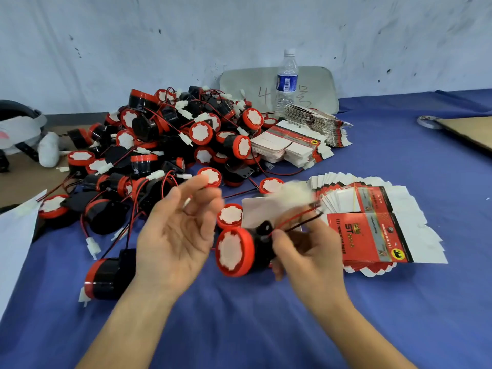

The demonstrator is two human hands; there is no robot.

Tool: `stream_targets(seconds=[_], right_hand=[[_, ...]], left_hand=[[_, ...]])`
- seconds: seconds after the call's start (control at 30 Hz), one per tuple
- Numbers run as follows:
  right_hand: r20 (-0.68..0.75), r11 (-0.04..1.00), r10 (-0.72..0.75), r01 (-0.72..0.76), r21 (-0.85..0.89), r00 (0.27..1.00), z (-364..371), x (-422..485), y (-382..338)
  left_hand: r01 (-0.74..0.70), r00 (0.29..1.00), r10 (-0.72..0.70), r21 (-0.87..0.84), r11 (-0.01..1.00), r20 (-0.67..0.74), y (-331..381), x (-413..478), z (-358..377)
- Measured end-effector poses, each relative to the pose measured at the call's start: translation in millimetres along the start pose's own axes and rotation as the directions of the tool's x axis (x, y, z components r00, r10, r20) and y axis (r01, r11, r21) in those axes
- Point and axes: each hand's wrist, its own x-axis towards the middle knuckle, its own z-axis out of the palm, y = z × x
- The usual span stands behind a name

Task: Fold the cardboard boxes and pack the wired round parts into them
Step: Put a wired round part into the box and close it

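My right hand (306,249) grips a round part (234,251) with a red rim, white centre and black body, just above the blue cloth. Its red and black wires (295,218) run up to a blurred white connector. My left hand (178,230) hovers palm up beside the part, fingers relaxed and holding nothing. A big pile of the same wired round parts (170,145) lies behind my hands. Flat red-and-white cardboard boxes (372,222) are fanned out to the right. More flat box stacks (298,145) lie beyond them.
A water bottle (287,81) stands at the back near a grey board (314,86) leaning on the wall. A single round part (106,278) lies front left. Brown cardboard (468,131) sits far right, white sheets (13,241) at the left edge, a headset (18,129) back left.
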Motion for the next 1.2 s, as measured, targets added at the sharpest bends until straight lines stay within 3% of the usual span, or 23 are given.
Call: stream_targets(seconds=[0.03,0.1,0.2,0.3,0.4,0.47,0.67,0.83,1.07,1.2], right_hand=[[-0.043,0.994,0.063,-0.059,0.094,0.997,-2.2,2.0,-1.4],[-0.085,0.975,0.117,-0.098,0.198,0.99,-7.0,8.0,-3.4],[-0.113,0.967,0.099,-0.069,0.246,0.989,-13.4,16.0,-5.0],[-0.111,0.976,0.121,-0.098,0.192,0.986,-19.8,20.6,-5.5],[-0.147,0.993,0.12,-0.119,0.018,0.982,-26.1,26.0,-1.0],[-0.144,0.992,0.112,-0.12,-0.049,0.983,-29.2,27.8,-0.7],[0.039,0.997,0.072,-0.073,0.029,0.997,-34.5,28.6,-0.9],[0.067,0.991,0.081,-0.088,0.102,0.994,-37.3,31.3,2.7],[0.201,0.988,0.033,-0.063,0.143,0.979,-36.0,29.9,0.2],[0.133,0.994,-0.072,0.083,-0.074,0.989,-34.4,28.2,0.3]], left_hand=[[-0.082,0.98,0.119,0.22,0.972,-0.157,-3.6,3.0,-3.5],[-0.172,0.948,0.289,0.555,0.814,-0.13,-13.2,7.3,0.5],[-0.182,0.97,0.237,0.808,0.561,0.054,-38.4,4.4,-6.8],[-0.15,0.984,0.154,0.877,0.456,0.089,-52.0,0.5,-17.9],[-0.085,0.995,0.077,0.898,0.432,0.057,-53.1,-0.3,-20.4],[-0.038,0.999,0.043,0.877,0.479,0.02,-54.0,-0.1,-22.7],[-0.018,1.0,0.027,0.817,0.577,0.002,-53.6,0.0,-18.3],[-0.028,0.999,0.034,0.799,0.6,0.009,-50.4,-1.7,-15.1],[-0.102,0.995,0.051,0.811,0.576,0.089,-47.5,-2.6,-11.0],[-0.148,0.985,0.148,0.877,0.457,0.089,-43.9,-3.4,-8.5]])
